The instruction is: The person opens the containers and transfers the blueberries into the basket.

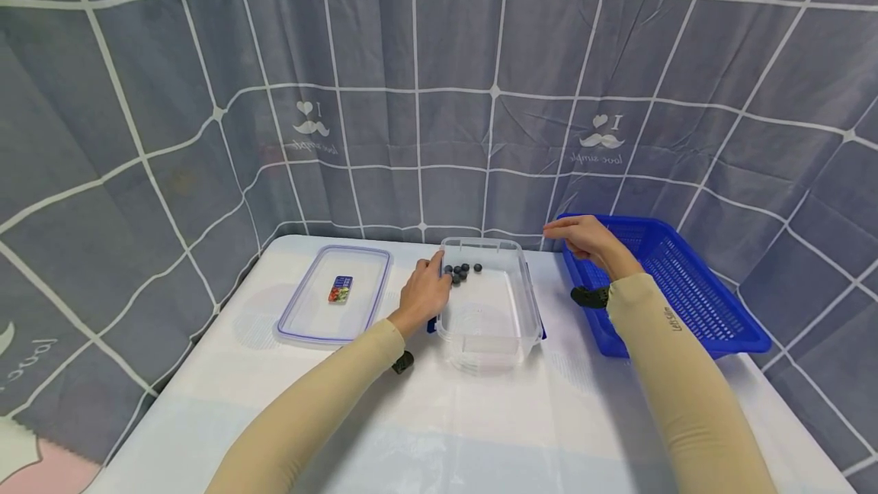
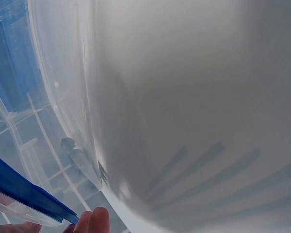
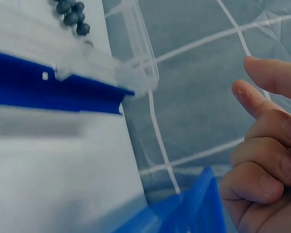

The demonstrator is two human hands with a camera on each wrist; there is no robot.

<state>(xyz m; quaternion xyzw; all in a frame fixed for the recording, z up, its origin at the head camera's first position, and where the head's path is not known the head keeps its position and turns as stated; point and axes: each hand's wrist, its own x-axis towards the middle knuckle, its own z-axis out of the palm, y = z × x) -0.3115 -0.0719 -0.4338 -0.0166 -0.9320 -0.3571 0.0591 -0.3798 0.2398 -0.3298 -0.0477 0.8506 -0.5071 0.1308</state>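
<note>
On the white table is a clear plastic container with blue side latches. Several dark, round blueberries lie inside, toward its far left corner. My left hand grips the container's left side. In the left wrist view, its fingertips are at the blue latch flap. Raised between the container and the blue basket, my right hand has its index finger and thumb extended and apart, with nothing visible between them. Its other fingers are bent, as the right wrist view shows.
Left of the container lies a clear lid with a blue-edged seal and a small colourful label. The slotted blue basket stands on the right side of the table. A grey curtain with white lines hangs behind the table.
</note>
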